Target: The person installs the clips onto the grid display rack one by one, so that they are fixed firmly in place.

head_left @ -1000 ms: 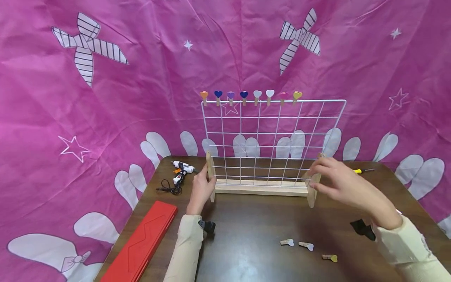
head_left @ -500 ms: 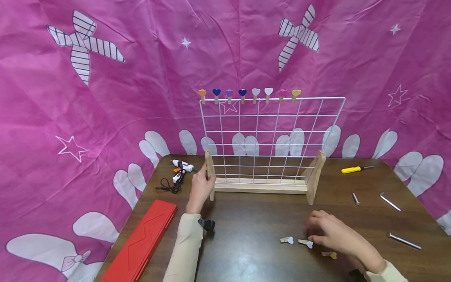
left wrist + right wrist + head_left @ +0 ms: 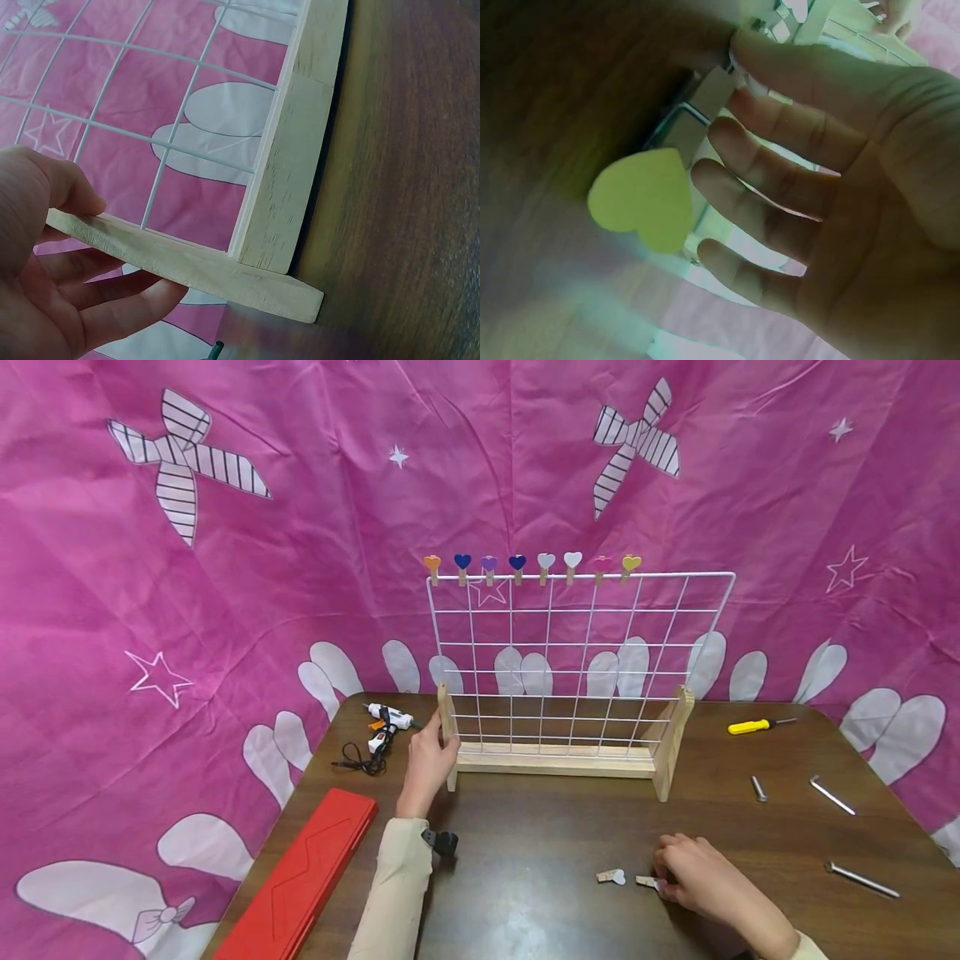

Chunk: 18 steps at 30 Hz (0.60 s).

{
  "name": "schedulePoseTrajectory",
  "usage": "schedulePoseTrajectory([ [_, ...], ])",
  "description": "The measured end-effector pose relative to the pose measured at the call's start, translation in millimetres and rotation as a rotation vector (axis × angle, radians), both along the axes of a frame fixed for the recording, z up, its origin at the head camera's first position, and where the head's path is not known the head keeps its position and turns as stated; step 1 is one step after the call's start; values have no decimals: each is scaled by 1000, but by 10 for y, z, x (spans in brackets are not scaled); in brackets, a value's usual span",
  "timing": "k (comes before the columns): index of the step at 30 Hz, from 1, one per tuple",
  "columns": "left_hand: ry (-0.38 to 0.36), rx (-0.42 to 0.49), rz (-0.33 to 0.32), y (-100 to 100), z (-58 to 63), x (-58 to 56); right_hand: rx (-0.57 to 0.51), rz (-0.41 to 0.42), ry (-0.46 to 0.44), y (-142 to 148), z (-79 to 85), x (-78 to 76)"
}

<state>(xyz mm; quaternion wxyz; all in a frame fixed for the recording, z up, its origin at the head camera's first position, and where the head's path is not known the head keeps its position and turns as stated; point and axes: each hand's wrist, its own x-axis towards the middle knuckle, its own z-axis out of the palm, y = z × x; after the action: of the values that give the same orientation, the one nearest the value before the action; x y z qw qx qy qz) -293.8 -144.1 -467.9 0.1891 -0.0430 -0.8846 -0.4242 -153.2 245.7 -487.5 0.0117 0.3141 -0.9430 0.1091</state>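
Along the top wire of a white grid panel [image 3: 551, 644] sit several heart clothespins [image 3: 517, 562] in mixed colours. The panel stands in a wooden stand [image 3: 555, 764]. My left hand [image 3: 429, 760] grips the stand's left end piece [image 3: 187, 259], thumb on the inner face and fingers on the outer. On the table, my right hand [image 3: 701, 877] has thumb and forefinger at the heart end of a white-heart clothespin [image 3: 647, 882], pinching it. Another white-heart clothespin [image 3: 611, 877] lies to its left. A yellow-heart clothespin [image 3: 641, 199] shows beside the right fingers; the hand hides it in the head view.
A long red case [image 3: 300, 877] lies at the left, with a white glue gun [image 3: 390, 717] and its black cord behind. At the right are a yellow screwdriver [image 3: 750, 727], a short metal piece [image 3: 759, 789], a hex key [image 3: 832, 796] and a long bolt [image 3: 862, 881].
My right hand has come down from the stand's right end to the table and now takes hold of a white-heart clothespin. The left hand has kept its place on the stand.
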Motion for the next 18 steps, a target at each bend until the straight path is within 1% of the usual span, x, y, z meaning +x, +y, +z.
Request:
schedulePoseTrajectory([
  [3,7,-4,5,4,-5,2,-53,12,-87,27,30,-5],
  [6,10,-4,8,9,-9,7,-166,29,-156,54,74,-13],
  [7,13,-5,9,11,-8,9,-210,47,-151,59,88,-23],
  [11,21,-6,11,14,6,14,-367,120,-62,55,196,-66],
  [13,19,-6,11,14,14,15,-423,150,10,43,273,-98],
  [15,11,-1,11,13,13,15,-472,164,38,37,397,-127],
  [18,3,0,13,8,-2,18,-482,176,125,45,646,-193],
])
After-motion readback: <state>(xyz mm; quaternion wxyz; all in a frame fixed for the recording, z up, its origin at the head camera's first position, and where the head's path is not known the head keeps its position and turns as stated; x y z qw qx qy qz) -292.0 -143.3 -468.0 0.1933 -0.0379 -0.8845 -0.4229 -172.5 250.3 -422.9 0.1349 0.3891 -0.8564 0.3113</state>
